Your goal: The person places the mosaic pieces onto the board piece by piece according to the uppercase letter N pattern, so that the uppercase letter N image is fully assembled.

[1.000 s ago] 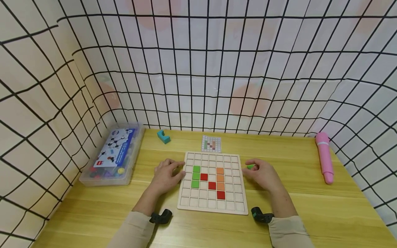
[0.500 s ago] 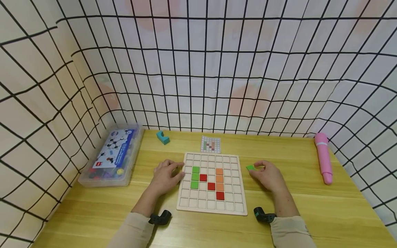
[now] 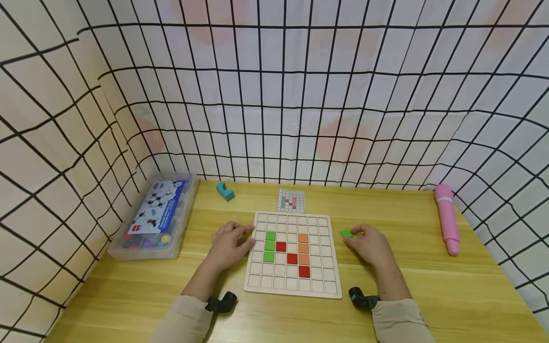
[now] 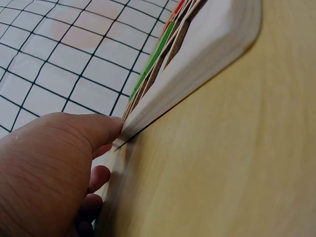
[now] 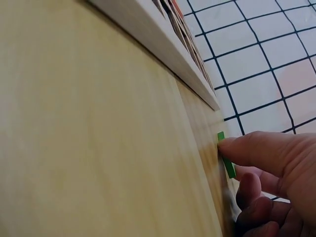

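Note:
A square wooden board point(image 3: 292, 284) with a grid of recessed cells lies mid-table. Set in it are three green tiles point(image 3: 269, 245), three orange tiles point(image 3: 303, 248) and three red tiles point(image 3: 292, 258). My left hand point(image 3: 229, 245) rests beside the board, thumb and forefinger touching its left edge; the left wrist view shows the thumb point(image 4: 106, 127) against the rim. Off the board's right side, my right hand point(image 3: 371, 244) pinches a loose green tile point(image 3: 345, 233) between thumb and fingers. In the right wrist view that green tile point(image 5: 228, 167) appears edge-on, close to the tabletop.
A small printed pattern card point(image 3: 291, 200) lies behind the board. A blue-green bracket-shaped piece point(image 3: 225, 191) sits at the back left, near a clear plastic box point(image 3: 171, 251) of parts. A pink pen-shaped object point(image 3: 448, 219) lies at the right. Grid-patterned cloth point(image 3: 291, 95) surrounds the table.
My right hand has shifted a little to the right, away from the board, and more of the pinched green tile now shows. The left hand and board stay in place.

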The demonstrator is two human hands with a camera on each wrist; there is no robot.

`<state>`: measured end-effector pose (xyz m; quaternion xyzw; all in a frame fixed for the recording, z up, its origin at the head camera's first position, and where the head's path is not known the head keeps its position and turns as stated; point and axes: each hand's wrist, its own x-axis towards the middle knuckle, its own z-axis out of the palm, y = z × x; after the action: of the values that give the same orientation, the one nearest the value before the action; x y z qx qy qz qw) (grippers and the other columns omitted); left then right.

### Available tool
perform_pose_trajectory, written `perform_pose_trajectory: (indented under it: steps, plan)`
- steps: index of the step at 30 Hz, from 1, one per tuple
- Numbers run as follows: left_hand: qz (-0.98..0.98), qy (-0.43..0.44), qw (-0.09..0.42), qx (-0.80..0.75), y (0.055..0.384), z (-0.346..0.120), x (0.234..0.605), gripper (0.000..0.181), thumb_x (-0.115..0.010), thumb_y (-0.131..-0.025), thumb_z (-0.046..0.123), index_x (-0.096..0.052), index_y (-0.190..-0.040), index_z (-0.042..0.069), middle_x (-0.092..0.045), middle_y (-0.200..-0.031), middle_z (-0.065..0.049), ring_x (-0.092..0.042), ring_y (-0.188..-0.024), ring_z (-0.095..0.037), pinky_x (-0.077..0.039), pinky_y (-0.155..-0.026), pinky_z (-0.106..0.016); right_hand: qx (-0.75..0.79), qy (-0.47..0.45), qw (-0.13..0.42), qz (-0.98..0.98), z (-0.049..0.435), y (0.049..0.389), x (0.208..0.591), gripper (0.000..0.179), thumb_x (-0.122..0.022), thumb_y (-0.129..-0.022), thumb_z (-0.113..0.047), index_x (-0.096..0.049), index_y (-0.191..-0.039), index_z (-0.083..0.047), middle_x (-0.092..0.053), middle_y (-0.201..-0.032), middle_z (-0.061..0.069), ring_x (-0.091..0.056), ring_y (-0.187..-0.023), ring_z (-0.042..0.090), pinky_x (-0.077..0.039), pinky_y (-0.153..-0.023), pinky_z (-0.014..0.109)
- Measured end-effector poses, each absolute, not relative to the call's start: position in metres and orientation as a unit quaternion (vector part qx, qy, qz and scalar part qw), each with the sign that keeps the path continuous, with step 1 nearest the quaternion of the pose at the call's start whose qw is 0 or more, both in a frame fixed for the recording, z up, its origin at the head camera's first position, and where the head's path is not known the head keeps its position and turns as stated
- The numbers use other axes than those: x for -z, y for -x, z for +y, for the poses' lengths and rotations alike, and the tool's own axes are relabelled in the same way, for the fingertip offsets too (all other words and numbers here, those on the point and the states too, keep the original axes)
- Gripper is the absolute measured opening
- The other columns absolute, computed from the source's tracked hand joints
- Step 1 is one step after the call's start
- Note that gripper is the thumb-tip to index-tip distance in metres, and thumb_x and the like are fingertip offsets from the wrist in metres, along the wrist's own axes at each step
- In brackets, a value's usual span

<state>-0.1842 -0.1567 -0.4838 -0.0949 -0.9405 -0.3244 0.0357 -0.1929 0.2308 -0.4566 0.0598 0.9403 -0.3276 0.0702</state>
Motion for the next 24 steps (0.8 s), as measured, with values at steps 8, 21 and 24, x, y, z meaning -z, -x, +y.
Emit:
perform_pose_trajectory:
  steps: [8, 21, 24]
  plan:
    - [-0.940, 0.097, 0.041, 0.325, 0.183, -0.156, 0.483, 0.039, -0.071, -0.096, 0.031, -0.068, -0.134, 0.022, -0.061, -0.117, -0.006, -0.052, -0.112, -0.028, -0.031, -0.103, -0.057, 0.350, -0.031, 0.076, 0.933, 0.235, 0.191, 0.458, 0.041, -0.066, -0.094, -0.021, -0.063, -0.131, -0.002, -0.063, -0.088, 0.007, -0.054, -0.072, 0.019, -0.041, -0.064, 0.032]
    - [-0.939, 0.092, 0.029, 0.329, 0.183, -0.156, 0.484, 0.041, -0.071, -0.096, 0.033, -0.067, -0.136, 0.023, -0.060, -0.120, -0.005, -0.051, -0.112, -0.027, -0.030, -0.103, -0.055, 0.358, -0.018, 0.091, 0.929, 0.243, 0.190, 0.458, 0.042, -0.069, -0.095, -0.022, -0.063, -0.131, -0.002, -0.062, -0.093, 0.007, -0.053, -0.079, 0.019, -0.041, -0.070, 0.032]
    - [-0.939, 0.092, 0.030, 0.329, 0.183, -0.156, 0.484, 0.041, -0.071, -0.096, 0.033, -0.067, -0.136, 0.023, -0.061, -0.119, -0.005, -0.051, -0.111, -0.027, -0.030, -0.103, -0.055, 0.356, -0.018, 0.089, 0.930, 0.243, 0.189, 0.460, 0.040, -0.069, -0.096, -0.023, -0.063, -0.129, -0.001, -0.062, -0.094, 0.007, -0.054, -0.080, 0.019, -0.042, -0.070, 0.032]
